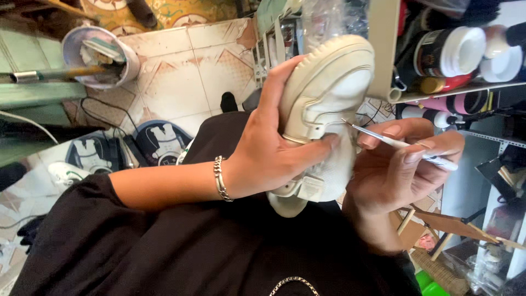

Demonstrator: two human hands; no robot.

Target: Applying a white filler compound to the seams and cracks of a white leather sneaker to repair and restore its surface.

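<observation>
Sneaker (pixel 323 104) in left hand (pixel 263 156); right hand (pixel 400 164) w/ brush (pixel 394 142).

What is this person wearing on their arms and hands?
Both hands are bare, with no gloves. One forearm is bare up to a loose black sleeve, and its wrist carries a silver chain-link bracelet. The other hand shows no ring or band.

Tiled floor (pixel 181 71), cream with orange diamond pattern, carries a pale plastic bucket (pixel 98 55) holding scraps; a long tool handle (pixel 60 73) lies across its rim. Dark cable (pixel 104 112) runs over the tiles. Round dark mats (pixel 159 142) with white figures rest nearby. A shelf (pixel 466 87) bears jars (pixel 446 52) with white lids.
</observation>
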